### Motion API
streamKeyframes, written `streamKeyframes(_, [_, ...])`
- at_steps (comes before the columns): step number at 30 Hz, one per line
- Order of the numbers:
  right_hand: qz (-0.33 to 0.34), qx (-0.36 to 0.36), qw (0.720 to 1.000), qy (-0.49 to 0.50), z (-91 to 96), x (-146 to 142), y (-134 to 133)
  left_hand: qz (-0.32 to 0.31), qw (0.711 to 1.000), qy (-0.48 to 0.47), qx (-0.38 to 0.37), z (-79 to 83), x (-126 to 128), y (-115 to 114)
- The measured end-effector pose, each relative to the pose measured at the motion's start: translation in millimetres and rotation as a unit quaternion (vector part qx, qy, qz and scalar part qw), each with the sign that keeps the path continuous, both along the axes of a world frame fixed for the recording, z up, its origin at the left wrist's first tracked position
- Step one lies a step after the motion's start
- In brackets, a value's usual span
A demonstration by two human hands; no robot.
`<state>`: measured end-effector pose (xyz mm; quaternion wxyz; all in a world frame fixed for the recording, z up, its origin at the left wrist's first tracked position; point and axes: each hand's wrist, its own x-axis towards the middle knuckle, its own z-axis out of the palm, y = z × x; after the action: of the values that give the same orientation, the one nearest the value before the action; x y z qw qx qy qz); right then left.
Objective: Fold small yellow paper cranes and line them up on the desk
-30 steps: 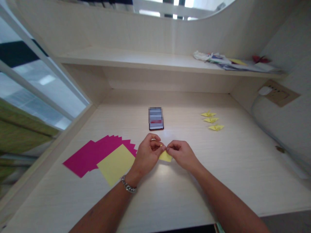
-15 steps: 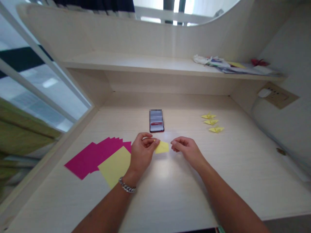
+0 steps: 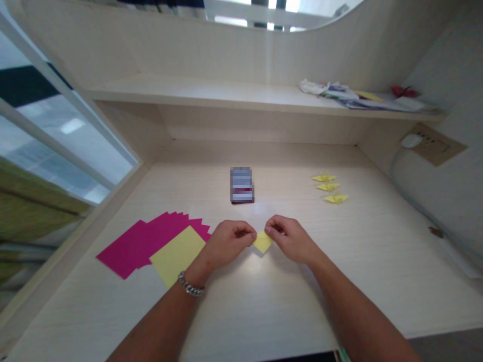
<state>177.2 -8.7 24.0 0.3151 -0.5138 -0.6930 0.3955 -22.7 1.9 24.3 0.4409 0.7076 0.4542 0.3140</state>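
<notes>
Yellow folded paper sits between the two hands, low at the middle of the bench, one corner pointing toward the person. The left hand has its grip pinched together on the upper left edge, thumb against fingers; the right hand clamps the upper right edge the same way. Whether the paper touches the wood or hangs just above it, I cannot tell.

The step in hand looks like shaping or creasing a small fold, with layers already doubled over. As I judge it, the next move calls for both pinches to stay light and level, edges matched before any crease is pressed, since thin paper slips and skews easily.

Beyond the hands, a phone lies on the pale wood, its screen too blurred to read. Three winged yellow paper figures lie in a short row to the right. On the left, a yellow sheet overlaps fanned magenta sheets. A shelf runs across the back, papers heaped at its right end; below them a wall socket feeds a grey cable.
</notes>
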Motion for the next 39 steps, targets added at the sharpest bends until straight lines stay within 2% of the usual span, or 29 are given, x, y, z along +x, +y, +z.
streamKeyframes(3, [-0.047, -0.027, 0.996, 0.065, -0.9, 17, 9, -0.003, 1.000, 0.009, -0.016, -0.5, -8, 5])
streamKeyframes(6, [-0.119, -0.024, 0.982, 0.146, -2.7, 28, 16, 0.057, 0.996, -0.046, -0.056, -2.4, -8, 9])
streamKeyframes(8, [-0.127, -0.043, 0.977, 0.165, -4.3, 24, 17, 0.079, 0.989, -0.096, -0.078, -2.9, -1, 8])
streamKeyframes(13, [-0.174, -0.050, 0.963, 0.198, -12.5, -9, 8, 0.036, 0.974, -0.191, -0.114, -6.4, 21, -2])
streamKeyframes(16, [-0.159, -0.056, 0.966, 0.194, -17.9, -22, 2, 0.100, 0.967, -0.202, -0.116, -12.2, 24, -2])
streamKeyframes(18, [-0.117, -0.067, 0.976, 0.170, -19.3, -25, -1, 0.142, 0.956, -0.223, -0.128, -14.9, 22, 0])
streamKeyframes(20, [-0.072, -0.075, 0.983, 0.152, -17.9, -24, -1, 0.155, 0.949, -0.237, -0.137, -14.6, 19, 2])
streamKeyframes(22, [-0.058, -0.078, 0.981, 0.169, -14.6, -20, 0, 0.140, 0.956, -0.217, -0.137, -11.2, 17, 1])
streamKeyframes(25, [-0.072, -0.088, 0.968, 0.225, -9.5, -13, 2, 0.091, 0.973, -0.166, -0.133, -4.7, 18, -2])
streamKeyframes(27, [-0.070, -0.097, 0.966, 0.228, -7.8, -9, 4, 0.072, 0.975, -0.159, -0.139, -2.6, 19, -4])
streamKeyframes(32, [-0.074, -0.120, 0.966, 0.218, -7.3, -6, 4, 0.091, 0.963, -0.191, -0.165, -4.8, 19, -3])
streamKeyframes(39, [-0.045, -0.140, 0.966, 0.212, -2.1, -5, 2, 0.061, 0.963, -0.185, -0.185, -6.4, 17, -4])
